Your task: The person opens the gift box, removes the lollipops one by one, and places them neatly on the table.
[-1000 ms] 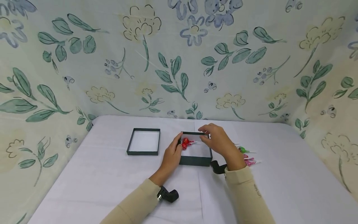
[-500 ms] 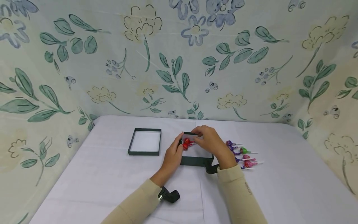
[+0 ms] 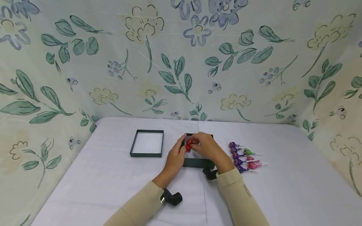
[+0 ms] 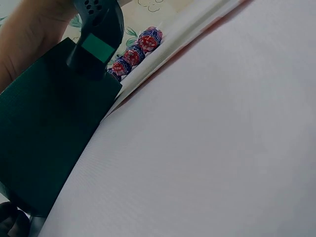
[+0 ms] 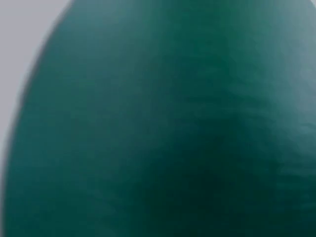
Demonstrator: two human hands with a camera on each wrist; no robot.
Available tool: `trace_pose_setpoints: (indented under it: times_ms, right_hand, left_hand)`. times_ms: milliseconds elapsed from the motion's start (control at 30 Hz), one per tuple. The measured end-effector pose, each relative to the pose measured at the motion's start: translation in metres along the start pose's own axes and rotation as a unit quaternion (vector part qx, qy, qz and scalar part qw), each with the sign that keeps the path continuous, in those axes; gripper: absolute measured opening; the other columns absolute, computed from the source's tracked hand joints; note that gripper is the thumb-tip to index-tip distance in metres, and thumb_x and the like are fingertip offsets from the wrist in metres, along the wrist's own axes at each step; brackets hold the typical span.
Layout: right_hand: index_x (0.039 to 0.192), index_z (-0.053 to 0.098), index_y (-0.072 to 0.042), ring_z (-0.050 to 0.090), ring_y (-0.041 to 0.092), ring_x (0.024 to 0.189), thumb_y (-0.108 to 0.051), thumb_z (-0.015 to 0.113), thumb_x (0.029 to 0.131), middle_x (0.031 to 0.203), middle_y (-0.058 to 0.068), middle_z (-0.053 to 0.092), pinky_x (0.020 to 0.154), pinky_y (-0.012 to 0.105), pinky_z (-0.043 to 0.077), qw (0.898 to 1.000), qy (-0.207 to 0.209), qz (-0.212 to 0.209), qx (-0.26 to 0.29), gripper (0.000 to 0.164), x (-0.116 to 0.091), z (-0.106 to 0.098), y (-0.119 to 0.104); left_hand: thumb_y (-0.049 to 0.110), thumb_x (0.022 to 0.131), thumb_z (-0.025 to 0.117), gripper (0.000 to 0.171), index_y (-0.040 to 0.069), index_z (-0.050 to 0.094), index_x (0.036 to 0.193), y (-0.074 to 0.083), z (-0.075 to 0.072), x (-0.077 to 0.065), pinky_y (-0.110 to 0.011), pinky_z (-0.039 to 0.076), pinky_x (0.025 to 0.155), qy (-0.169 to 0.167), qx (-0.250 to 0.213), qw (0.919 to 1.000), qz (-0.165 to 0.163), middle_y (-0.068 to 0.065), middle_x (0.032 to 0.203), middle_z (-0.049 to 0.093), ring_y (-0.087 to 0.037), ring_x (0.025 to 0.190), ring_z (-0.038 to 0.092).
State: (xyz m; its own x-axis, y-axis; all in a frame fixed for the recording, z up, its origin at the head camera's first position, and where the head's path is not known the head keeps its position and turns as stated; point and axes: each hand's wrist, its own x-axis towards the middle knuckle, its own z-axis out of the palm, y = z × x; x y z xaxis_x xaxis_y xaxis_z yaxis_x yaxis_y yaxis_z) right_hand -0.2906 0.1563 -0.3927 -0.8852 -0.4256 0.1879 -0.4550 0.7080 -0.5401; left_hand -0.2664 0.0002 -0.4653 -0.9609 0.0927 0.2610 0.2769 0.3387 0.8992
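Note:
Along the left side of a dark green box (image 3: 199,163) with a pale inside, my left hand (image 3: 174,157) grips the wall, its thumb near the front and a finger at the back corner. Red-wrapped lollipops (image 3: 188,145) lie inside against that wall. My right hand (image 3: 207,146) reaches in over the right side and pinches at a red lollipop with thumb and forefinger; its stick is hidden by the fingers. In the left wrist view the box (image 4: 54,123) shows its outer side, with the right hand (image 4: 37,34) above it. The right wrist view is filled by the box's green wall (image 5: 163,123), blurred.
Right of the box lie several purple lollipops (image 3: 236,155), a green one (image 3: 247,152) and pink ones (image 3: 251,164), sticks pointing right. A shallow dark-rimmed box lid (image 3: 145,154) lies to the left on the white tablecloth (image 3: 93,179). A floral cloth (image 3: 175,62) hangs behind.
My right hand has moved left and down into the box, from its back right edge to the red lollipops, uncovering the purple lollipops on the right. The left hand stays on the box.

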Motion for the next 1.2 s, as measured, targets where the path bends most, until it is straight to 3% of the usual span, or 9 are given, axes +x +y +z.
trace_pose_setpoints:
  times_ms: [500, 733, 1000, 1200]
  right_hand:
    - [0.109, 0.071, -0.009, 0.064, 0.017, 0.091, -0.009, 0.070, 0.086, 0.100, 0.005, 0.069, 0.080, 0.034, 0.055, 1.000, -0.007, 0.013, -0.023, 0.023, -0.001, 0.011, 0.001]
    - [0.106, 0.071, -0.012, 0.064, 0.014, 0.087, -0.011, 0.071, 0.085, 0.097, 0.000, 0.070, 0.076, 0.033, 0.055, 0.999, -0.010, 0.026, -0.047, 0.021, -0.003, 0.016, 0.002]
    - [0.104, 0.071, -0.014, 0.063, 0.014, 0.085, -0.011, 0.072, 0.083, 0.094, 0.000, 0.069, 0.076, 0.036, 0.054, 0.998, -0.019, 0.028, -0.050, 0.020, -0.004, 0.015, 0.001]
    - [0.104, 0.071, -0.016, 0.062, 0.013, 0.084, -0.011, 0.074, 0.082, 0.093, -0.002, 0.069, 0.075, 0.034, 0.053, 0.999, -0.021, 0.023, -0.043, 0.022, -0.004, 0.016, 0.001]
  left_hand:
    - [0.018, 0.099, 0.037, 0.051, 0.030, 0.037, 0.149, 0.001, -0.002, 0.000, -0.035, 0.041, 0.090, 0.000, 0.000, 1.0000, 0.004, 0.009, 0.148, 0.041, -0.014, 0.110, 0.048]
    - [0.017, 0.098, 0.038, 0.052, 0.030, 0.037, 0.148, 0.001, -0.001, -0.001, -0.039, 0.038, 0.106, 0.003, 0.007, 0.9999, 0.007, 0.006, 0.148, 0.041, -0.011, 0.121, 0.048]
    - [0.015, 0.099, 0.038, 0.051, 0.027, 0.037, 0.149, 0.002, -0.001, -0.002, -0.041, 0.042, 0.100, 0.005, 0.006, 0.9997, 0.025, 0.004, 0.146, 0.044, -0.014, 0.114, 0.049]
    - [0.017, 0.100, 0.038, 0.050, 0.028, 0.038, 0.148, 0.001, -0.002, -0.002, -0.039, 0.043, 0.097, 0.006, 0.006, 0.9997, 0.021, 0.005, 0.145, 0.045, -0.014, 0.111, 0.049]
